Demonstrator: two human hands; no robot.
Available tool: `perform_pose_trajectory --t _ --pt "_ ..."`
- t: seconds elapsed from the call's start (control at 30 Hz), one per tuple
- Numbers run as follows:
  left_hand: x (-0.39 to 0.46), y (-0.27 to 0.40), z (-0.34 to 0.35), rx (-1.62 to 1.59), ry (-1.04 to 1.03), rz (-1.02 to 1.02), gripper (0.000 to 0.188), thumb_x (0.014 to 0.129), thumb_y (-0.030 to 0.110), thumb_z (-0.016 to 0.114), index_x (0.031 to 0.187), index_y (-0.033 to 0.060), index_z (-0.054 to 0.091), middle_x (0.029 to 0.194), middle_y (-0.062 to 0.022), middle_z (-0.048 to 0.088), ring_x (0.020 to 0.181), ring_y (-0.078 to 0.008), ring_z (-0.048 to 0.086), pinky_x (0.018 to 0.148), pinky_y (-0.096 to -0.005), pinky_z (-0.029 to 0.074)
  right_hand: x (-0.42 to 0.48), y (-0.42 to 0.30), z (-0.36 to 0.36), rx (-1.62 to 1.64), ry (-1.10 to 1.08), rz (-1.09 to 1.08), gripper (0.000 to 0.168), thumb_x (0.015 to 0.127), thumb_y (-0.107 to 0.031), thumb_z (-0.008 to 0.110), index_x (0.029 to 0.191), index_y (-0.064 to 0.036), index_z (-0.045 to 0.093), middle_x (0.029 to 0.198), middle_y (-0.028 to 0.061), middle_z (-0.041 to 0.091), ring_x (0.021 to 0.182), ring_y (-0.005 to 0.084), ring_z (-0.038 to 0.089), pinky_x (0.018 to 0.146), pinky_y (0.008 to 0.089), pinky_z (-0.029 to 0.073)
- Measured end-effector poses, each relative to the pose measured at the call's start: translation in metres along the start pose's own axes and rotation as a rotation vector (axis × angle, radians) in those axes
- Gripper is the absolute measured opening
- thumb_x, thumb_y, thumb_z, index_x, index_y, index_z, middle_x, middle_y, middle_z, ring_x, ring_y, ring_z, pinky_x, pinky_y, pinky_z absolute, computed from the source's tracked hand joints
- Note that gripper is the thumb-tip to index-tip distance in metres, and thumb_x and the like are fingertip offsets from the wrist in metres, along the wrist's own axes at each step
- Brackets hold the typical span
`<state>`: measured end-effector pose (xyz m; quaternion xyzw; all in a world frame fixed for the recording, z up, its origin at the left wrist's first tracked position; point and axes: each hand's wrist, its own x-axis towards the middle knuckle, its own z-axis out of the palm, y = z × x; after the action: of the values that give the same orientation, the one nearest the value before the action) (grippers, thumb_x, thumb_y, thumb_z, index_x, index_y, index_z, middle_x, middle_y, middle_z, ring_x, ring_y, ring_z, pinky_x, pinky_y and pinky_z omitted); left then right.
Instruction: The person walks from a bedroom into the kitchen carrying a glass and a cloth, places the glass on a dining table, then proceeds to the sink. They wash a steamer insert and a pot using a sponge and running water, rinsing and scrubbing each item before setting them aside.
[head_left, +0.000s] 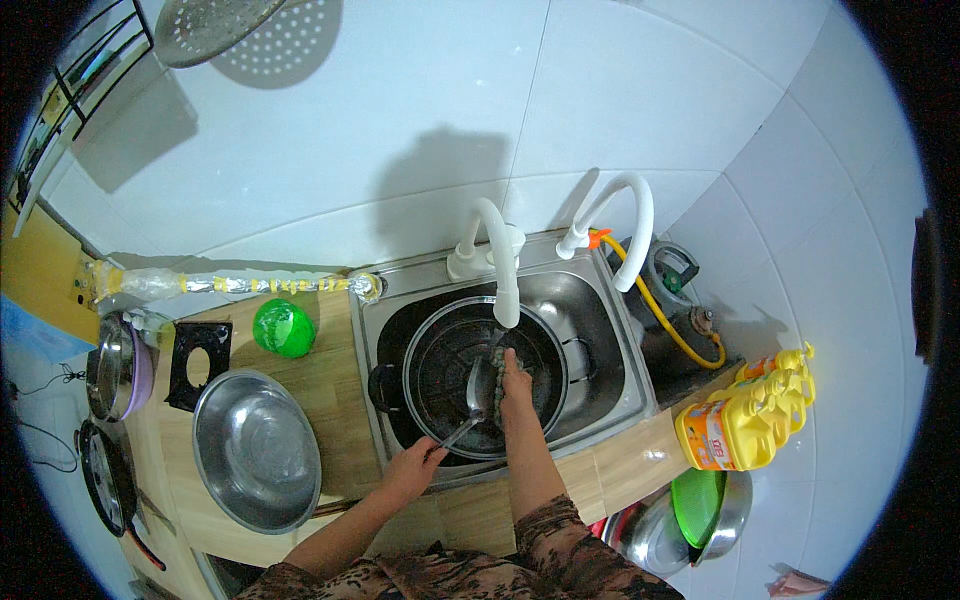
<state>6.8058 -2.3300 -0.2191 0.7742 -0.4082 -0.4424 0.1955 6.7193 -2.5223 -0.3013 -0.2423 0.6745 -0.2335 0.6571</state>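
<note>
My left hand (411, 469) grips the handle of a metal spoon or ladle (474, 386), whose bowl end lies over a dark round pot (450, 330) in the steel sink (607, 341). In my right hand (517, 386) is a greyish-green scrubber (499, 379), pressed between fingers and palm above the pot. The white curved faucet (507, 292) ends just over the scrubber and thumb. Whether water runs from it is hard to tell. The pot has a black side handle (384, 388) at its left.
Left of the sink are a large metal basin (259, 454), a green object (283, 328) and a black square plate (217, 341). A second white faucet (643, 225), a yellow hose (660, 311) and yellow detergent bottles (727, 439) stand to the right. Below hangs a green strainer (697, 506).
</note>
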Motion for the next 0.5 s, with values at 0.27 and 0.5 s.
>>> perform_pose_trajectory --t 0.27,0.5 --pt "0.017 -0.024 0.007 -0.098 0.065 0.047 0.032 0.081 0.034 0.045 0.078 0.0029 0.047 0.065 -0.0133 0.05 0.056 -0.0251 0.049 0.053 -0.0357 0.039 -0.01 0.013 -0.012 -0.217 -0.375 -0.264 0.048 0.068 -0.029 0.064 0.104 -0.001 0.048 0.1 0.0127 0.052 0.091 0.0225 0.049 0.077 0.034 0.039" --pt "0.03 -0.017 0.02 0.075 0.067 0.015 0.04 0.082 0.04 0.04 0.07 0.0021 0.043 0.049 -0.0087 0.041 0.042 -0.0248 0.042 0.041 -0.0374 0.033 -0.026 0.003 0.003 -0.091 -0.158 -0.1 0.077 0.067 -0.042 0.062 0.123 -0.001 0.028 0.123 0.0171 0.033 0.11 0.0289 0.036 0.087 0.0393 0.034"
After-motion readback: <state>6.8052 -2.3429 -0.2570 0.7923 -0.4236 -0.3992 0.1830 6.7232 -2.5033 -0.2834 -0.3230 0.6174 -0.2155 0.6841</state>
